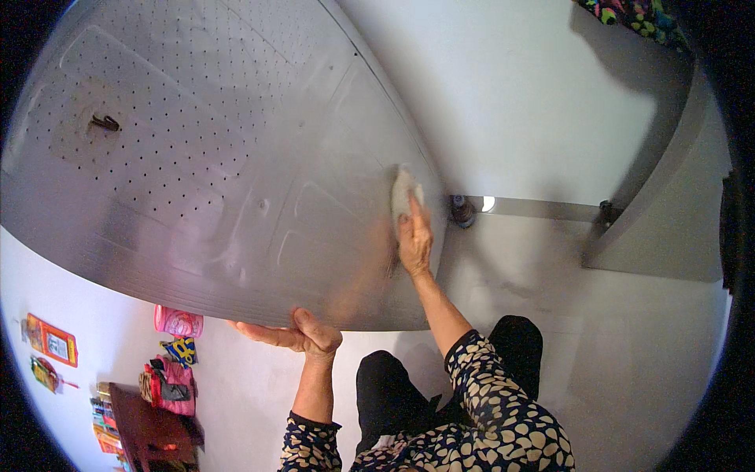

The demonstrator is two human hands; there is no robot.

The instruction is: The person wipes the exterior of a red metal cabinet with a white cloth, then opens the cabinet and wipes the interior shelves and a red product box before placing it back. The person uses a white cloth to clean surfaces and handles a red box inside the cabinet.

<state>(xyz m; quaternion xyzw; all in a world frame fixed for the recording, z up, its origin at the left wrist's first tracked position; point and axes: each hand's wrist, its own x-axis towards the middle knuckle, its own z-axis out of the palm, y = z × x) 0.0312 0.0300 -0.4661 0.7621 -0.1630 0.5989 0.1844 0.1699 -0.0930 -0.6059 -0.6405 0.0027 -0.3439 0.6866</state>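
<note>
A large grey metal panel [244,204] rises in front of me on the left. It has rows of small holes, pressed ridges and a dark metal hook [105,123] sticking out. My right hand [415,240] is closed on a folded whitish cloth [403,195] and presses it to the panel near the right edge. Along the bottom edge, my left hand [303,334] grips the panel, thumb on its face and fingers stretched leftward, partly hidden.
A dark bottle [462,211] stands on the floor by the white wall [511,94]. At the right is a grey slab [657,228]. On the lower left are a brown wooden table [145,425] with several items, pink bags [177,385] and a pink tub [178,321].
</note>
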